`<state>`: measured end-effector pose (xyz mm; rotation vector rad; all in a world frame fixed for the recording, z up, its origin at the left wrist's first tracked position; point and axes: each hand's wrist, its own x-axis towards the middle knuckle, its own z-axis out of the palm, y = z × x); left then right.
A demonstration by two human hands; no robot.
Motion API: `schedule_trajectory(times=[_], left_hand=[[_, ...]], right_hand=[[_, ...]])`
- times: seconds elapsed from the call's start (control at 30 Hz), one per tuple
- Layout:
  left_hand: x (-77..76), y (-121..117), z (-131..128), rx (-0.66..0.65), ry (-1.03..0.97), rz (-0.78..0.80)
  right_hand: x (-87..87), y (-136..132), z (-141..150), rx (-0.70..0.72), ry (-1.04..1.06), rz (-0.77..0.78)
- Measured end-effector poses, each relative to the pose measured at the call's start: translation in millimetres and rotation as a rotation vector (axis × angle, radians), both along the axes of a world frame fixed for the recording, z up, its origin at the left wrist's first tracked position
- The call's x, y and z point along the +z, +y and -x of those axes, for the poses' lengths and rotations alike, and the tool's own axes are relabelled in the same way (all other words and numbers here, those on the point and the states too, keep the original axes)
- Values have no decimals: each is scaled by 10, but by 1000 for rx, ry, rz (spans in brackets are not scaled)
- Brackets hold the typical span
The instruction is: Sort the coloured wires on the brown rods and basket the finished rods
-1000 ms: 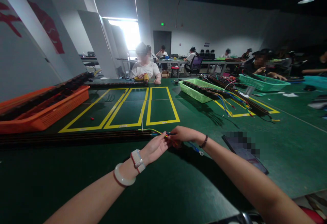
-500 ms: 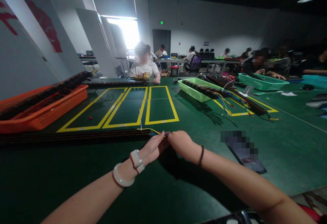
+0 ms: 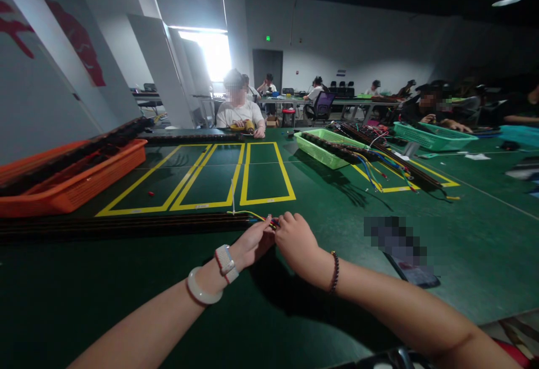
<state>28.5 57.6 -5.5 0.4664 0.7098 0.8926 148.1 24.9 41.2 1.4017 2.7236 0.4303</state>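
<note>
Pinching coloured wires at the end of dark strips on the tabletop, the left hand shows closed fingers; the right hand curls alongside, hold hidden. Handling looks unfinished: wires in hand, white tie upright.

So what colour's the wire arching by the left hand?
The wire is yellow, in the head view.

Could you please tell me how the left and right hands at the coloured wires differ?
The left hand is held with its thumb side up, whereas the right hand is curled over with its back towards the camera. The left hand's wrist wears a pale-banded watch and a pale bangle; the right hand's wears a dark beaded bracelet. Both are bare, and they meet at the coloured wires.
</note>
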Motion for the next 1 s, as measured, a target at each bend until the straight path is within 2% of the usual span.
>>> schedule_trajectory(times=[0.17, 0.3, 0.4, 0.53, 0.63, 0.7, 0.8, 1.0], left_hand=[[2, 14, 2, -33, -12, 2], [10, 11, -21, -31, -35, -3], [1, -4, -32, -25, -51, 2], [-4, -30, -33, 8, -50, -43], [3, -39, -26, 23, -39, -76], [7, -41, -22, 15, -33, -79], [8, -39, -27, 23, -13, -86], [11, -27, -29, 77, -18, -64]], right_hand=[[-96, -18, 25, -53, -11, -19], [-102, 24, 17, -74, 7, 29], [-21, 42, -9, -63, 62, 104], [191, 77, -108, -77, 139, 182], [323, 161, -221, -109, 169, 169], [353, 247, -291, -123, 186, 119], [303, 401, -362, -137, 194, 48], [32, 702, -420, -129, 193, 33]])
